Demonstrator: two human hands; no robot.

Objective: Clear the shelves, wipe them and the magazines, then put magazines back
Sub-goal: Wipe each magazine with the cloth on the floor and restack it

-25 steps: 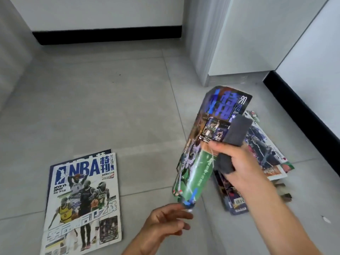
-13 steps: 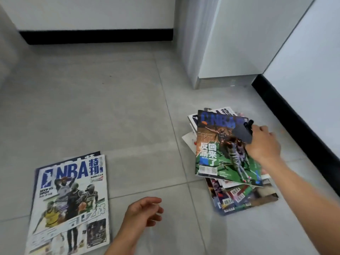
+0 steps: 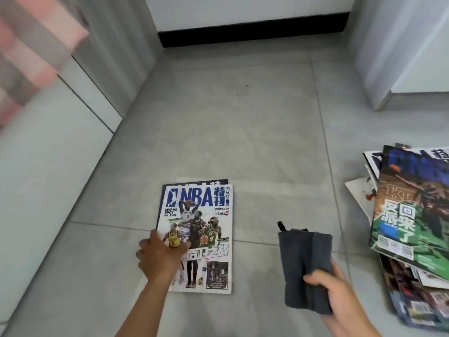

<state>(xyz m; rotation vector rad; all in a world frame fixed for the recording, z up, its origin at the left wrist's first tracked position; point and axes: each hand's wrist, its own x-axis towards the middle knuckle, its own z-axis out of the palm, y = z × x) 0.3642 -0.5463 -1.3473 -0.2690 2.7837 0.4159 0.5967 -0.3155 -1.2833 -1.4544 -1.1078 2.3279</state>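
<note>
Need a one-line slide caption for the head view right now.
Left hand rests on the NBA magazine on the floor; right hand holds a grey cloth beside it.

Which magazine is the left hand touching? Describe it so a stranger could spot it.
On the grey tiled floor, look left of the messy magazine pile. The left hand rests on a white-covered NBA magazine, lying on another magazine, apart from the pile, with three players under a blue title.
</note>
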